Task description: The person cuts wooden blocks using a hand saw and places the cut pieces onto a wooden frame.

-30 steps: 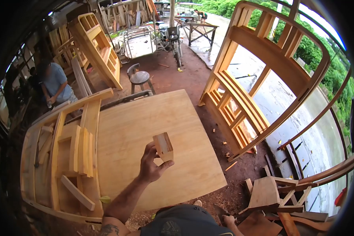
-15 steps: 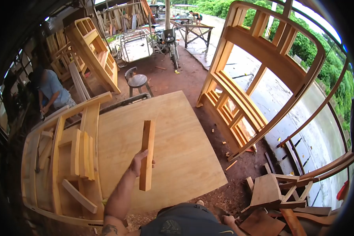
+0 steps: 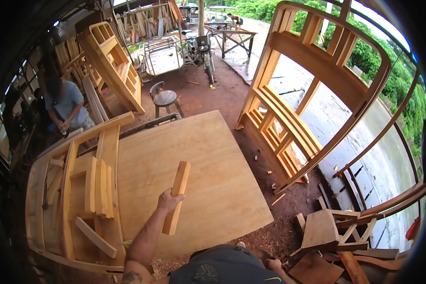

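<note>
My left hand [image 3: 169,200] is wrapped round the middle of a short wooden bar [image 3: 177,198], which tilts with its top end to the right, over the large plywood panel [image 3: 222,175]. Low in the view, beside my dark shirt, is my right hand [image 3: 273,264], its fingers curled; whatever it may hold is too dark and small to make out. Left of the panel, a wooden frame [image 3: 67,199] carries several short boards [image 3: 102,187] and a loose slanted piece [image 3: 95,236].
A tall wooden frame [image 3: 324,54] stands at the right, with wood pieces [image 3: 319,229] below it. A stool [image 3: 165,98] stands beyond the panel, near a motorcycle [image 3: 204,52]. At the left, a person in a blue shirt [image 3: 66,102] holds a small object.
My left hand has turned the wooden bar from end-on to upright and then to a rightward tilt, lowering its top. The person at the left bent down and is now more upright.
</note>
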The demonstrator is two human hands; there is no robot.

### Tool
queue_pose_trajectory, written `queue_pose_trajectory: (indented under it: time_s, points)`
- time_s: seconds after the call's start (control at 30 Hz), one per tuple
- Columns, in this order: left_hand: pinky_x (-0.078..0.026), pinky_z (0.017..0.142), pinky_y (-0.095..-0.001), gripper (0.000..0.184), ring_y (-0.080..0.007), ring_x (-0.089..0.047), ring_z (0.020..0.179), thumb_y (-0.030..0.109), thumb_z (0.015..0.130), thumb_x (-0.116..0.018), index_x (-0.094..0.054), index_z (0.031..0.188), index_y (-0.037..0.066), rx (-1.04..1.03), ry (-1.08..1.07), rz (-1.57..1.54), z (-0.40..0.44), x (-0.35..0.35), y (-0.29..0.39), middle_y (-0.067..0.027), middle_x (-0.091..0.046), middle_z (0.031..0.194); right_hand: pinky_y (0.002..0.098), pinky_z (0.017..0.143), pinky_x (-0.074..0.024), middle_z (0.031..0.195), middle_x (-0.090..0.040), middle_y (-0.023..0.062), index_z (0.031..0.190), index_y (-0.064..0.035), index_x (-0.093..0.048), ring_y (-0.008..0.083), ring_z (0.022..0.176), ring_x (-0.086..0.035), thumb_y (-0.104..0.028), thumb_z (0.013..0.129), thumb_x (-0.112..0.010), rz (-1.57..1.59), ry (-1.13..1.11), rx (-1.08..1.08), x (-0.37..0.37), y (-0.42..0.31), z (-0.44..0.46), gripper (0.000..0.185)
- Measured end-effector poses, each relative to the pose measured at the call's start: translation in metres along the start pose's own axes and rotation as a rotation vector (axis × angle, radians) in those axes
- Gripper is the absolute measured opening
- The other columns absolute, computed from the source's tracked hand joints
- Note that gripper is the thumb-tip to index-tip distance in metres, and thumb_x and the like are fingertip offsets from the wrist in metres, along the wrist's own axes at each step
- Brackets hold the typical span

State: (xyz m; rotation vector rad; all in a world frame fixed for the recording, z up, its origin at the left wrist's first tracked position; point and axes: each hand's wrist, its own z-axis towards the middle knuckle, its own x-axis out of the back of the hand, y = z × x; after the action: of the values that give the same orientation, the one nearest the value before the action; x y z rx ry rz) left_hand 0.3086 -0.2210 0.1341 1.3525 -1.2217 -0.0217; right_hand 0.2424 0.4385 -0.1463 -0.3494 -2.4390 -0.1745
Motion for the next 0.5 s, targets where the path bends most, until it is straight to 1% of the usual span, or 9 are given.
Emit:
queue_pose_trajectory:
  time_s: [0.03,0.13,0.23,0.27,0.33,0.37,0.43,0.47,0.5]
  points:
    - [-0.059,0.085,-0.0442,0.051,-0.034,-0.075,0.094,0.043,0.077,-0.086,-0.073,0.106,0.003,-0.013,0.004,0.029,0.004,-0.003,-0.008,-0.0186,-0.076,0.099,0.0448,0.09,-0.0587,0.113,-0.077,0.0108,0.12,-0.0244,-0.079,0.0354,0.107,-0.073,-0.046,0.099,-0.062,0.057,-0.01,-0.092,0.021,-0.018,-0.033,0.034]
    - [-0.059,0.086,-0.0457,0.049,-0.0368,-0.074,0.097,0.042,0.077,-0.085,-0.074,0.105,0.004,-0.075,0.026,0.136,0.001,-0.007,-0.015,-0.0197,-0.076,0.099,0.0456,0.09,-0.0583,0.11,-0.077,0.0131,0.115,-0.0244,-0.08,0.0352,0.108,-0.073,-0.047,0.099,-0.06,-0.076,-0.022,0.154,-0.009,0.015,0.025,0.035]
    - [-0.059,0.083,-0.0461,0.045,-0.0366,-0.075,0.091,0.04,0.077,-0.084,-0.075,0.103,0.005,-0.171,0.094,0.243,0.005,-0.019,-0.032,-0.0174,-0.077,0.095,0.0453,0.09,-0.0579,0.109,-0.078,0.0122,0.113,-0.0248,-0.08,0.0339,0.108,-0.073,-0.046,0.099,-0.058,-0.001,-0.027,-0.052,0.01,-0.007,-0.004,0.033]
    - [-0.06,0.081,-0.046,0.043,-0.036,-0.076,0.088,0.039,0.077,-0.084,-0.076,0.101,0.005,-0.206,0.124,0.278,0.008,-0.024,-0.041,-0.0161,-0.078,0.093,0.0455,0.09,-0.0578,0.108,-0.078,0.0132,0.111,-0.0217,-0.08,0.0335,0.108,-0.073,-0.047,0.097,-0.061,0.008,-0.035,-0.03,0.015,-0.011,-0.009,0.034]
    - [-0.058,0.086,-0.0478,0.044,-0.038,-0.073,0.096,0.038,0.077,-0.083,-0.075,0.106,0.006,-0.163,0.078,0.3,0.005,-0.025,-0.04,-0.0181,-0.076,0.1,0.0457,0.09,-0.0575,0.107,-0.078,0.0153,0.108,-0.0156,-0.08,0.0326,0.108,-0.074,-0.047,0.092,-0.067,0.027,-0.052,0.014,0.015,-0.009,-0.004,0.038]
    - [-0.057,0.089,-0.0488,0.044,-0.039,-0.071,0.099,0.038,0.078,-0.082,-0.074,0.108,0.006,-0.142,0.055,0.31,0.003,-0.026,-0.038,-0.0191,-0.074,0.103,0.0454,0.09,-0.0577,0.108,-0.078,0.0156,0.108,-0.0122,-0.08,0.0321,0.109,-0.074,-0.047,0.09,-0.07,0.09,-0.035,-0.057,0.014,-0.008,-0.002,0.04]
    - [-0.057,0.092,-0.0484,0.045,-0.0381,-0.071,0.104,0.038,0.079,-0.082,-0.074,0.111,0.007,-0.191,0.094,0.348,-0.001,-0.03,-0.038,-0.0181,-0.074,0.108,0.0446,0.09,-0.0581,0.111,-0.078,0.0161,0.109,-0.0053,-0.079,0.0312,0.109,-0.074,-0.046,0.087,-0.074,0.215,0.0,-0.198,0.036,-0.029,-0.041,0.047]
    - [-0.057,0.094,-0.0481,0.046,-0.0377,-0.071,0.106,0.038,0.079,-0.081,-0.074,0.113,0.008,-0.215,0.114,0.367,-0.002,-0.031,-0.038,-0.0176,-0.074,0.111,0.0442,0.09,-0.0583,0.111,-0.078,0.0166,0.108,-0.0027,-0.078,0.0309,0.11,-0.074,-0.047,0.085,-0.076,0.224,-0.001,-0.199,0.036,-0.029,-0.041,0.05]
    - [-0.056,0.095,-0.0483,0.048,-0.0374,-0.07,0.108,0.038,0.08,-0.081,-0.073,0.116,0.009,-0.174,0.068,0.396,-0.003,-0.033,-0.036,-0.0172,-0.073,0.114,0.0438,0.09,-0.0585,0.112,-0.078,0.0172,0.108,-0.0001,-0.077,0.0307,0.11,-0.074,-0.047,0.083,-0.078,0.233,-0.001,-0.2,0.037,-0.03,-0.042,0.053]
